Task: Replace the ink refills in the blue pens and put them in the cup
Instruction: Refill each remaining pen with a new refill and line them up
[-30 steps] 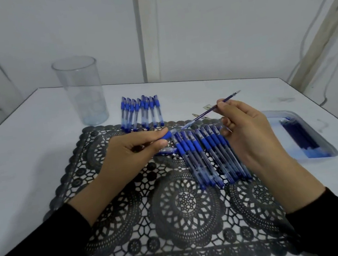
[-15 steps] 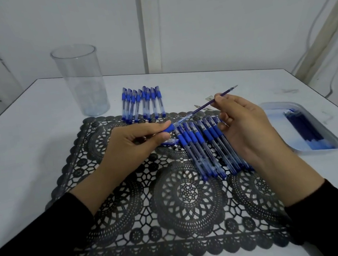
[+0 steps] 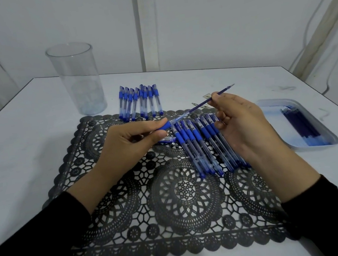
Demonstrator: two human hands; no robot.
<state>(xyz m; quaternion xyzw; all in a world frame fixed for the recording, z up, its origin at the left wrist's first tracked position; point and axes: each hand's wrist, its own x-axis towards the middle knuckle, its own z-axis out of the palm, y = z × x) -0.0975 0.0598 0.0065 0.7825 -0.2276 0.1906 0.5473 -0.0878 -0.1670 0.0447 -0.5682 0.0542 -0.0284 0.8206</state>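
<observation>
blue pen (image 3: 165,126), one: gripped in our left hand (image 3: 123,148), fingers curled round its barrel, above the mat (image 3: 173,201). refill (image 3: 207,103), one: pinched between thumb and fingertips of our right hand (image 3: 242,125), lower end inside the pen, tip pointing to 2 o'clock. loose pens (image 3: 204,144), a row: on the mat, partly under our right hand, 1 o'clock of its middle. more pens (image 3: 139,101), a row: 12 o'clock, across the mat's far edge. cup (image 3: 77,79), clear, upright: 10 o'clock, on the table (image 3: 17,146). tray (image 3: 272,113): 3 o'clock, holding spare refills (image 3: 300,126).
</observation>
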